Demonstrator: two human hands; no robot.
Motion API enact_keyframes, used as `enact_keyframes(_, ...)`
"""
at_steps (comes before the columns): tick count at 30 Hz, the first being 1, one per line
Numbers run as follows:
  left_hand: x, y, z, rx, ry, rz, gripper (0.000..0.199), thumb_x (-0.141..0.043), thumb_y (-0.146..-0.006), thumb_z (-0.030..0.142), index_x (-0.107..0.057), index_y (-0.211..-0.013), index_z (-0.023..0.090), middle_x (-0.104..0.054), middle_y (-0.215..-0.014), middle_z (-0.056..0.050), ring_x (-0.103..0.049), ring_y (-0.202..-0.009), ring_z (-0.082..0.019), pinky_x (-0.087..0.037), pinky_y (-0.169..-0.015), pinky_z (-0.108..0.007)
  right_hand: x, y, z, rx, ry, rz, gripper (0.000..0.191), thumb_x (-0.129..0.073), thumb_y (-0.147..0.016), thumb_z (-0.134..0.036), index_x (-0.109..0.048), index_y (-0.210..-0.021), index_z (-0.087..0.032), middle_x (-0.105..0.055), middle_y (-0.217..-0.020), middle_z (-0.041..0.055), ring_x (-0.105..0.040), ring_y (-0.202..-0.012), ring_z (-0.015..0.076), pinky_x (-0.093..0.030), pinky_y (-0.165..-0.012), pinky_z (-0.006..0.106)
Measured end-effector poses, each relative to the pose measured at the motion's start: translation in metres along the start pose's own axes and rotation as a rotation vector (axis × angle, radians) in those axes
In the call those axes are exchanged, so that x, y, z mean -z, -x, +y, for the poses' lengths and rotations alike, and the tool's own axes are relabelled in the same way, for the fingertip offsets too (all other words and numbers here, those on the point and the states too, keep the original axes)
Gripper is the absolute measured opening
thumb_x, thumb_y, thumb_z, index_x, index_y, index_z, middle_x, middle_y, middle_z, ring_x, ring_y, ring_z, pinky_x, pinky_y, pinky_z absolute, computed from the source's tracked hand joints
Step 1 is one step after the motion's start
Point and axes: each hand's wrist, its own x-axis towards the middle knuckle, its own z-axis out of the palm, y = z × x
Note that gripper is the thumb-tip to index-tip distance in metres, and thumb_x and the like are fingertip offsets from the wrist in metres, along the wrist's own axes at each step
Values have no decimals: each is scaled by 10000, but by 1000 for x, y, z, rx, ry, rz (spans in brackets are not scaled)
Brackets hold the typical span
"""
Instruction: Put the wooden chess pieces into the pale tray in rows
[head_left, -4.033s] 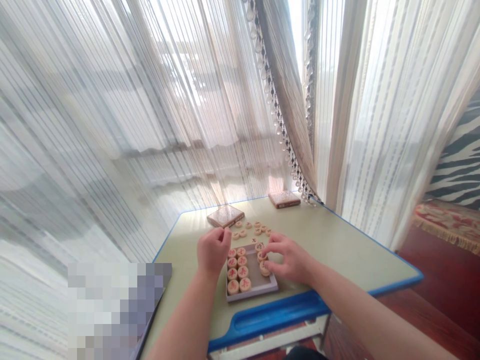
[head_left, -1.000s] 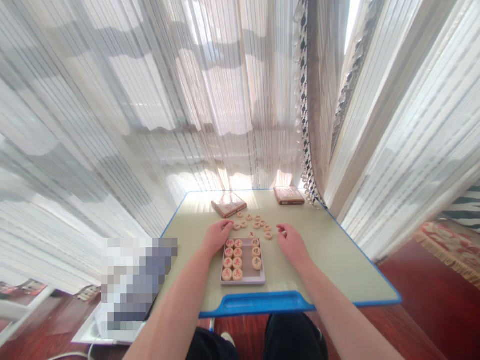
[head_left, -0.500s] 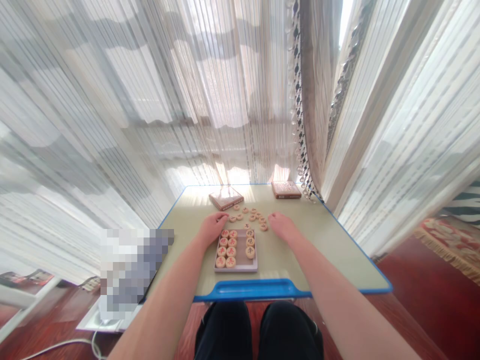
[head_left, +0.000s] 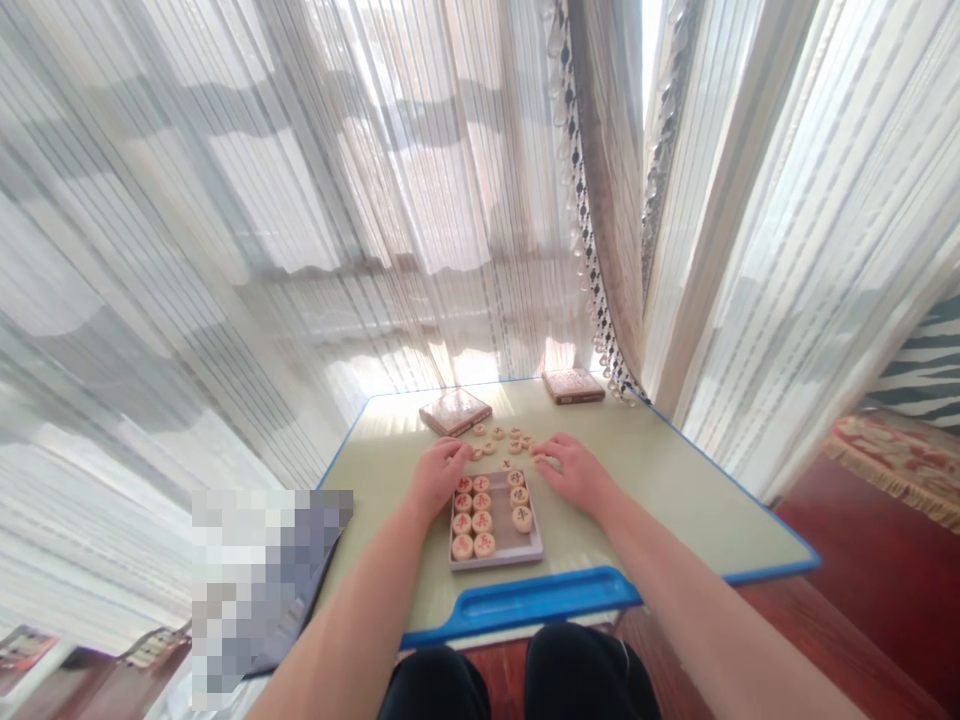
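Observation:
Round wooden Chinese chess pieces with carved characters lie loose beyond a shallow pale tray. Inside the tray, red-marked pieces fill two columns on the left. Three dark-marked pieces stand in a column on the right, with bare tray floor between. My left hand is by the tray's far left corner, fingers bent and slightly apart, fingertips beside a loose piece. At the right edge of the loose group, my right hand has its thumb and fingers closed around a chess piece, mostly hidden by the fingertips.
Two flat boxes, a left one and a right one, lie at the far side of the table. A blue trough runs along the near edge. Sheer curtains hang behind. A blurred-out patch covers something at left.
My right hand has come in to the loose pieces, its fingers now on one. The left hand has moved slightly nearer the tray's far corner. The whole view has shifted and tilted.

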Motion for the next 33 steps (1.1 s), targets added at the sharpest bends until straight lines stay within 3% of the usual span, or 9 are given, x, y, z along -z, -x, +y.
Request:
enact_keyframes(7, -2, -5, 3, 119, 114, -2, 435, -413, -763, 505, -654, -648, 161, -649, -710, -48, -575, -714, -185, -420, -702, -299, -3, -6, -1, 118, 170, -3, 333, -415, -826, -159, -636, -1052, -265, -583, -1055, 43, -478, -965, 192, -354, -903, 351)
enact_keyframes(10, 0, -8, 2, 241, 196, 63, 444, -413, -751, 514, -650, -672, 146, -655, -700, -54, -569, -665, -176, -422, -646, -284, -5, -25, 1, 19, 183, 78, 320, -414, -822, -178, -636, -1045, -239, -587, -1077, 48, -471, -1008, 208, -323, -940, 366)
enact_keyframes(13, 0, -11, 0, 275, 223, 84, 434, -415, -749, 501, -665, -738, 146, -671, -790, -66, -578, -741, -191, -429, -676, -285, -10, -49, 10, -145, 107, 152, 350, -350, -845, -180, -617, -1070, -180, -595, -1090, 73, -479, -1043, 196, -307, -973, 342)
enact_keyframes(18, -3, -14, -4, 282, 212, 4, 474, -378, -764, 518, -677, -829, 156, -679, -889, -65, -590, -805, -208, -433, -770, -325, -20, -60, 25, -168, 12, 42, 353, -367, -854, -275, -607, -1101, -200, -608, -1129, 43, -489, -1082, 189, -341, -969, 341)
enact_keyframes(23, -5, -17, -4, 273, 134, -25, 506, -356, -767, 541, -686, -824, 162, -685, -877, -67, -596, -825, -232, -422, -820, -367, -19, -51, 22, -128, 32, -59, 423, -344, -865, -321, -478, -1260, -251, -427, -1350, 0, -351, -1225, 203, -239, -1044, 376)
enact_keyframes(27, -6, -18, -4, 255, 117, -54, 543, -333, -770, 568, -696, -832, 170, -687, -860, -65, -598, -827, -237, -419, -836, -375, -17, -51, 15, -50, 103, -178, 391, -344, -869, -385, -567, -1168, -270, -498, -1290, -10, -407, -1163, 227, -272, -1004, 388)
enact_keyframes(33, -8, -17, -4, 230, 104, -49, 549, -315, -788, 570, -692, -858, 177, -685, -895, -64, -598, -846, -231, -416, -852, -358, -14, -51, 12, -69, 112, -84, 313, -413, -837, -363, -654, -957, -203, -663, -982, 39, -523, -988, 204, -370, -893, 319)
